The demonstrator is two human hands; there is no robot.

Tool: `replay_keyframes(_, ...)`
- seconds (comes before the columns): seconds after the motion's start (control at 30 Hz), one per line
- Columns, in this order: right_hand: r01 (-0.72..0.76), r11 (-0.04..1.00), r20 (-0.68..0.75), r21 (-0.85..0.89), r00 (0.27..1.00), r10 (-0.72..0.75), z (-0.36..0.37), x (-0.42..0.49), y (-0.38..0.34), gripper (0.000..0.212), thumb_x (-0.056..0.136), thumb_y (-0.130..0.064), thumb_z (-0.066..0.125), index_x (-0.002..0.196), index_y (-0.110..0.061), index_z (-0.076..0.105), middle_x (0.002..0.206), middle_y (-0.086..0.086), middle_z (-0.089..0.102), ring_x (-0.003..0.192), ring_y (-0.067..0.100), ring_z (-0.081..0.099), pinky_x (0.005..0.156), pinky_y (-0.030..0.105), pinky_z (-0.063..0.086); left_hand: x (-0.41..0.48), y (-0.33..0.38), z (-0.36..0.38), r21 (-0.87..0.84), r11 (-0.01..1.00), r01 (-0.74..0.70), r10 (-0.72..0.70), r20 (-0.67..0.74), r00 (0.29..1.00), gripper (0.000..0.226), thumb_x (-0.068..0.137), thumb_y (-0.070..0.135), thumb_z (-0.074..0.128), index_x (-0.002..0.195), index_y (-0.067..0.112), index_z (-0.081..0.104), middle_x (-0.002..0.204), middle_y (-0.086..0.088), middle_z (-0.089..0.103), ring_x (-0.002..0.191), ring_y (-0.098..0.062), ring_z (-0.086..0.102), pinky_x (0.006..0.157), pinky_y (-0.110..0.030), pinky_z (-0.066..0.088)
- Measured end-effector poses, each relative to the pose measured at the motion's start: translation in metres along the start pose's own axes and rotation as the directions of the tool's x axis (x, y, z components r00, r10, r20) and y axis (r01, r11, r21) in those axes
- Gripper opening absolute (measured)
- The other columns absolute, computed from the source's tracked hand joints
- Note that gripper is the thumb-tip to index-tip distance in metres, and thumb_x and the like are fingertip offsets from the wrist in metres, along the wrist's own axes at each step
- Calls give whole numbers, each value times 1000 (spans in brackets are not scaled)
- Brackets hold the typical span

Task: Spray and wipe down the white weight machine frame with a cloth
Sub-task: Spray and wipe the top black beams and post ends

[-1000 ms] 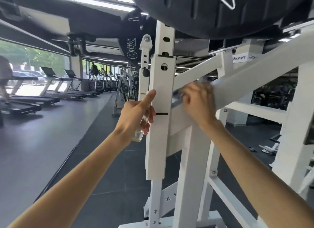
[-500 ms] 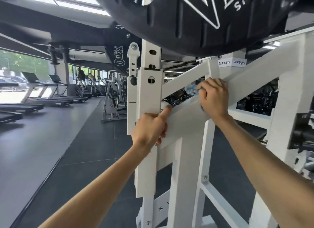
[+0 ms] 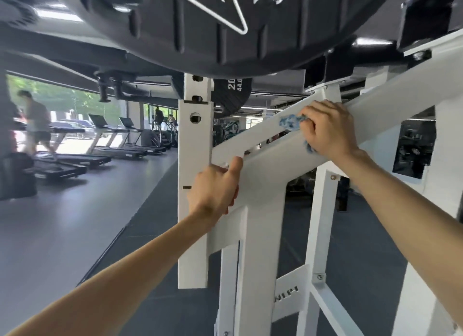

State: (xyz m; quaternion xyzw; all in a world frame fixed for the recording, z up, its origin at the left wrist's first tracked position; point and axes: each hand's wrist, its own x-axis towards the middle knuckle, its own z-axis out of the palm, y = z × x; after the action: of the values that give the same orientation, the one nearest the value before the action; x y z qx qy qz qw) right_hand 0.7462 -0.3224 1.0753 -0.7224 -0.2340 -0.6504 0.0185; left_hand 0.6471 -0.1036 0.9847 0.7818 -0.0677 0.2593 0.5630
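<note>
Head view, right hand [image 3: 328, 132] fingers clamp blue cloth [image 3: 289, 122], left hand [image 3: 213, 190] fingers curled, plate [image 3: 230, 96] reads "20".

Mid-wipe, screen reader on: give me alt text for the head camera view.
The right hand presses a bunched blue cloth against a sloping bar of the white frame, under a large black weight plate. The left hand, fingers curled, sits lower on that bar; treadmills line the windows behind.

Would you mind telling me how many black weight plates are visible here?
2: a large plate overhead across the top, and a smaller plate partly behind the white upright. Others may be hidden.
</note>
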Motion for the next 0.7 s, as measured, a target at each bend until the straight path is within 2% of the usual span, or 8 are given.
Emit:
replay_keyframes(0.1,-56,998,-18,-36,998,55,-5,1,19,37,81,-24,38,84,-3,69,82,15,68,76,34,62,75,41,48,-2,5,-1,-24,993,115,-112,101,989,56,89,47,46,51,7,54,46,-7,54,34,-20,42,44,-24,36)
replay_keyframes(0.17,-76,997,-17,-22,997,76,-6,2,24,40,82,-24,35,86,-3,69,85,16,68,79,35,60,79,42,46,-7,8,-1,-45,991,125,-120,108,987,54,91,43,48,53,5,53,47,-9,52,36,-21,40,40,-22,33)
replay_keyframes(0.3,-127,992,5,-13,992,127,-7,3,11,46,82,-25,28,86,-3,69,87,18,67,81,35,57,84,43,41,-29,2,3,33,999,7,-3,-109,994,55,77,50,42,39,12,48,45,-12,52,35,-22,40,51,-26,38)
replay_keyframes(0.37,-141,989,55,-42,988,144,-9,-2,0,47,85,-25,26,90,-4,68,94,17,65,89,34,56,90,44,36,-35,1,-2,30,999,24,-19,-159,987,51,71,51,40,36,15,47,44,-12,52,35,-24,41,57,-31,38)
replay_keyframes(0.43,-117,992,92,-50,988,122,-6,-9,-23,44,85,-23,28,92,-5,67,96,17,65,92,34,56,92,46,34,-37,3,-9,-75,995,66,-78,-168,983,48,71,50,44,42,11,48,47,-12,50,36,-23,39,51,-30,36)
replay_keyframes(0.53,3,1000,181,23,983,-7,15,-22,-96,41,84,-24,28,87,-9,67,82,13,68,80,29,62,84,43,42,-42,5,-22,-205,971,120,-161,-192,968,50,88,46,47,55,8,47,52,-11,48,39,-20,39,46,-27,34)
replay_keyframes(0.6,4,997,267,71,963,-23,23,-31,-150,39,80,-26,30,86,-11,65,66,8,67,62,23,62,70,33,46,-45,4,-30,-205,968,144,-187,-210,960,48,95,40,42,60,8,45,54,-10,47,40,-19,39,44,-26,35)
replay_keyframes(0.7,-2,986,329,167,943,-54,22,-37,-180,28,81,-27,46,96,-9,60,62,5,65,53,19,58,65,29,42,-49,4,-36,-203,959,197,-240,-216,947,48,96,41,39,60,9,44,53,-8,47,40,-19,40,47,-26,36)
